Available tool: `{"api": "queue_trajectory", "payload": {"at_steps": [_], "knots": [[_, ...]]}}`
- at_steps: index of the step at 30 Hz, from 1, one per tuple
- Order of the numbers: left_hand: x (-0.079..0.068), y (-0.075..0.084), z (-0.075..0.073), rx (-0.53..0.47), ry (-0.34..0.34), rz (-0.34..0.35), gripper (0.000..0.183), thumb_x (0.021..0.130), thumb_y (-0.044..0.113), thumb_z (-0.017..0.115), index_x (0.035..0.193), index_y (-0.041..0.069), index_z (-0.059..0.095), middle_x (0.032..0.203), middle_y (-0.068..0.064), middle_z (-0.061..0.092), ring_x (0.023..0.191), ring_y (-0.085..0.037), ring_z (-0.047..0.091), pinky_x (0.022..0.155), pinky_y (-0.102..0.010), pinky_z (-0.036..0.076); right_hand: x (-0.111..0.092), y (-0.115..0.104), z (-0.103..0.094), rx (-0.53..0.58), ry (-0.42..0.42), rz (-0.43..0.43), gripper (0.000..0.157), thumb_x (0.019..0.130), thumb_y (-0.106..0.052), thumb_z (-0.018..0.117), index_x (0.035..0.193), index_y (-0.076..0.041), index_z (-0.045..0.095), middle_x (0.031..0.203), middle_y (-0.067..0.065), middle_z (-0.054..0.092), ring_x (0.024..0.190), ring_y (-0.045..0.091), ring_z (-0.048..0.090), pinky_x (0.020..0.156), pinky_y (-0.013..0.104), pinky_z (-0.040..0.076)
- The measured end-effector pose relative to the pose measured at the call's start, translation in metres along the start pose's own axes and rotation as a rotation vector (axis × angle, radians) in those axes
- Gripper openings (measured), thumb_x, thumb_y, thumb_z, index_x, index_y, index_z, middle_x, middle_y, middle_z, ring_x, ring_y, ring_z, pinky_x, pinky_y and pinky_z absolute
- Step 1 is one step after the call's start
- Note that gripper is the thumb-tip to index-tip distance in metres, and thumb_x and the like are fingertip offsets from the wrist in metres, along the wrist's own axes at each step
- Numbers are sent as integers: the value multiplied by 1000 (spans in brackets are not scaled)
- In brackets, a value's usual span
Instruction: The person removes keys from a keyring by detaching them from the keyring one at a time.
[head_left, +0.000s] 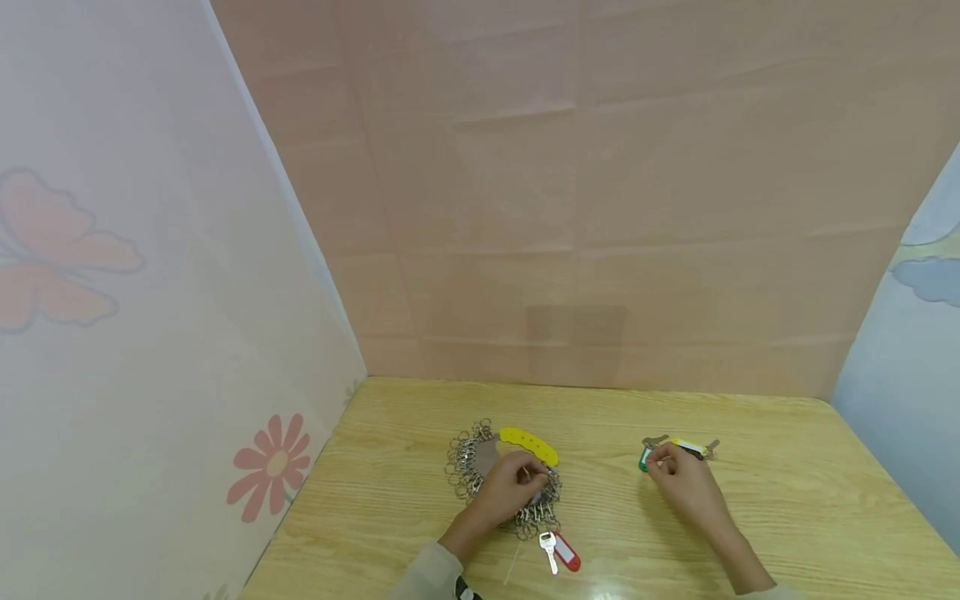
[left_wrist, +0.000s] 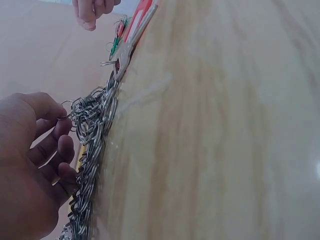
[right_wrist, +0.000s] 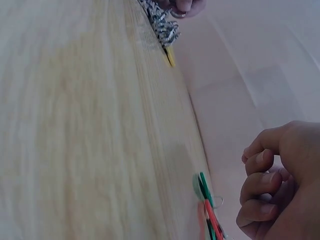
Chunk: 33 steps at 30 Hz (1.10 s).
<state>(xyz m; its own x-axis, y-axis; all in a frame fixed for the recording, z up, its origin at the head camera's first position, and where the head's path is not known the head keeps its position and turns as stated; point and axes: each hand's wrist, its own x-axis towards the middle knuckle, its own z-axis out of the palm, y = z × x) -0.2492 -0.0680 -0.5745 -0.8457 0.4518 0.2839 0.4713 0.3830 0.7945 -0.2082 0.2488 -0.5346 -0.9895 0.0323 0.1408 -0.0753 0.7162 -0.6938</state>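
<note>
A large bunch of metal rings and clasps (head_left: 467,461) lies on the table around a grey disc with a yellow curved strip (head_left: 528,444). My left hand (head_left: 506,490) is over the bunch. In the left wrist view its thumb and forefinger pinch a thin metal ring (left_wrist: 66,113) at the bunch's edge. A silver key (head_left: 550,552) and a red key tag (head_left: 567,553) lie at the bunch's near side. My right hand (head_left: 688,492), fingers loosely curled, hovers beside a green key tag (right_wrist: 202,186) and a red tag (right_wrist: 212,216), with nothing visible in its grasp.
A yellow key tag (head_left: 688,447) and keys (head_left: 712,448) lie behind the right hand. A thin clear strip (head_left: 512,563) rests near the bunch. A beige-covered wall (head_left: 480,292) rises behind the wooden table (head_left: 405,408), with side walls left and right.
</note>
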Motion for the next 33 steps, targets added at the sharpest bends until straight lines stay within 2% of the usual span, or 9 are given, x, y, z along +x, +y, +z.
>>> {"api": "queue_trajectory", "payload": {"at_steps": [6,15,24,28,33], "knots": [[-2,-3,-3,38,10,-25,6,96,23,66,101,21,69,94,11,64,74,2,52,66,-17,48,-5,-14,11,22,-21,9,17,98,-19,59,105,-5,65,59,-5,43,45,4,33,43,19,33],[-5,-6,-7,86,20,-33,10,96,20,66,104,19,70,94,12,63,75,2,51,67,-16,48,-14,-35,27,12,-59,35,9,94,-17,63,98,-10,67,57,-4,45,46,5,33,45,21,32],[-8,-5,-10,140,19,4,7,95,21,65,100,22,70,91,13,61,74,3,50,66,-16,47,-23,-50,42,-11,-80,-8,5,92,-20,67,90,-15,66,55,-8,44,46,2,32,46,20,29],[-10,1,-11,166,-21,20,5,95,23,67,98,23,71,87,15,61,72,4,50,64,-15,47,-29,-55,50,-30,-112,-50,5,91,-16,68,89,-19,65,55,-9,45,46,1,34,47,19,30],[-14,8,-12,179,-119,45,5,95,26,67,98,24,70,88,18,61,73,6,52,65,-14,48,-35,-61,58,-33,-140,-87,7,89,-14,68,88,-20,64,55,-11,46,46,0,36,47,19,31]]}}
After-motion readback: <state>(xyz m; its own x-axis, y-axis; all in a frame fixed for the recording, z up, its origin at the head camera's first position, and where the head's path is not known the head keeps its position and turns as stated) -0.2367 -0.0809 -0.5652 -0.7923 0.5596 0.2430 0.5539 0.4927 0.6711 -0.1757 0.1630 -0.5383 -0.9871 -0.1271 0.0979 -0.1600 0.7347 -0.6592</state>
